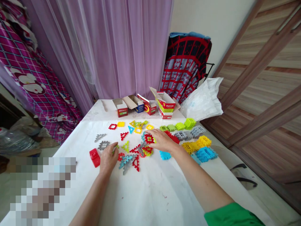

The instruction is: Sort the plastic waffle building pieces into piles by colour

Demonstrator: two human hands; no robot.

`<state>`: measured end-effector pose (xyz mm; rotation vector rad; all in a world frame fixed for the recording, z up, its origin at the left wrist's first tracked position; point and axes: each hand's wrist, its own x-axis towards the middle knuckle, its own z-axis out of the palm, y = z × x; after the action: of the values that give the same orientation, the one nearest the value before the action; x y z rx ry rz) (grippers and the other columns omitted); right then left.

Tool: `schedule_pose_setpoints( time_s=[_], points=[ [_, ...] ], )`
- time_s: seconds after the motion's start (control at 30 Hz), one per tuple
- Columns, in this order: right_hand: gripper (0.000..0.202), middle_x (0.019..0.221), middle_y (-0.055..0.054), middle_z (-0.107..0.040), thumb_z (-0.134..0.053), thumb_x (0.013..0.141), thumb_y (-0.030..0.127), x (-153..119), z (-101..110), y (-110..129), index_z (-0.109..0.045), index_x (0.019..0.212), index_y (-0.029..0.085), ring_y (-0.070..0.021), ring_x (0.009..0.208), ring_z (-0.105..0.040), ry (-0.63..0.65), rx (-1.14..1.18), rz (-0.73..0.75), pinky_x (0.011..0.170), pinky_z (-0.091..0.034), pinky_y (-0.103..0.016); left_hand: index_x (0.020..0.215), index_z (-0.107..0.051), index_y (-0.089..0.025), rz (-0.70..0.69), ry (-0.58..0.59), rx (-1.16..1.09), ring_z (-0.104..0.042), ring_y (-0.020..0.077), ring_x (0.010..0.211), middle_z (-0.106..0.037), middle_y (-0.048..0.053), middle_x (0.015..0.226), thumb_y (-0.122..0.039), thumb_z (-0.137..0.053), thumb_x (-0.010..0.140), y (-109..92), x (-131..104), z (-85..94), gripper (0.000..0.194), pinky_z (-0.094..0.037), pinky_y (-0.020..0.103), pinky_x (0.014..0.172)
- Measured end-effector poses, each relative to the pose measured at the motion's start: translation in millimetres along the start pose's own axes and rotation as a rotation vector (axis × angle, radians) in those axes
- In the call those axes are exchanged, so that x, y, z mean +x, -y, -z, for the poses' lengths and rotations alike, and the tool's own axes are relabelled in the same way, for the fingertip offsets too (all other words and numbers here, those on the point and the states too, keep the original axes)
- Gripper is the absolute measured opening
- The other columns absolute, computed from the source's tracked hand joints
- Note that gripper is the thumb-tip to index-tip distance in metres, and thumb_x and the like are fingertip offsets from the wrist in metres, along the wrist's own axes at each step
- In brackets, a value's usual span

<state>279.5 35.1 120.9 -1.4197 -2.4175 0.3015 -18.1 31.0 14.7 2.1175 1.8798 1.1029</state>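
Observation:
My right hand (162, 140) is closed at its fingertips on a red square building tile (149, 138) with a window pattern and notched edges. Just below it lies a loose pile of red, grey and yellow-green tiles (141, 149). On the left side, my left hand (109, 158) has its fingers curled round a small yellow-green tile (113, 151), mostly hidden by the fingers. A grey square tile (103, 145) and a red block-shaped piece (94, 157) lie beside that hand. Blue, grey and red triangle tiles (129, 162) overlap to its right, near a yellow-green triangle (126, 146).
Sorted stacks stand at the right: green (190, 123), grey (198, 131), yellow (203, 142) and blue (207, 154). Several open cardboard boxes (122, 112) line the table's back, with a white bag (202, 99) at the back right. Yellow tiles (120, 124) lie farther back on the white tablecloth (145, 194).

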Motion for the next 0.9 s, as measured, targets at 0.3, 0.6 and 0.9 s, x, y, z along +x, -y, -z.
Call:
schedule_pose_setpoints(
  time_s=[0.3, 0.6, 0.9],
  points=[
    [0.065, 0.135, -0.012, -0.056, -0.065, 0.07, 0.016, -28, 66, -71, -0.052, 0.134, 0.017, -0.0256, 0.125, -0.051, 0.075, -0.197, -0.113, 0.106, -0.039, -0.039, 0.109, -0.067, -0.021, 0.016, 0.009, 0.007, -0.067, 0.0249, 0.099, -0.074, 0.008, 0.106, -0.031, -0.044, 0.086, 1, 0, -0.7, 0.034, -0.052, 0.037, 0.087],
    [0.068, 0.134, -0.011, -0.057, -0.066, 0.068, 0.016, -20, 63, -77, -0.053, 0.135, 0.02, -0.0254, 0.124, -0.052, 0.202, -0.2, -0.054, 0.106, -0.039, -0.038, 0.108, -0.068, -0.02, 0.018, 0.05, 0.025, -0.068, 0.0252, 0.098, -0.074, 0.009, 0.104, -0.031, -0.043, 0.085, -1, 2, 2.6, 0.035, -0.052, 0.037, 0.087],
    [0.071, 0.134, -0.011, -0.057, -0.062, 0.067, 0.009, -16, 61, -72, -0.052, 0.136, 0.021, -0.0258, 0.123, -0.052, 0.243, -0.199, -0.048, 0.105, -0.04, -0.038, 0.105, -0.068, -0.023, 0.014, 0.034, 0.011, -0.068, 0.0242, 0.097, -0.074, 0.007, 0.103, -0.03, -0.045, 0.085, -1, 2, 2.7, 0.032, -0.053, 0.036, 0.087]
  ],
)
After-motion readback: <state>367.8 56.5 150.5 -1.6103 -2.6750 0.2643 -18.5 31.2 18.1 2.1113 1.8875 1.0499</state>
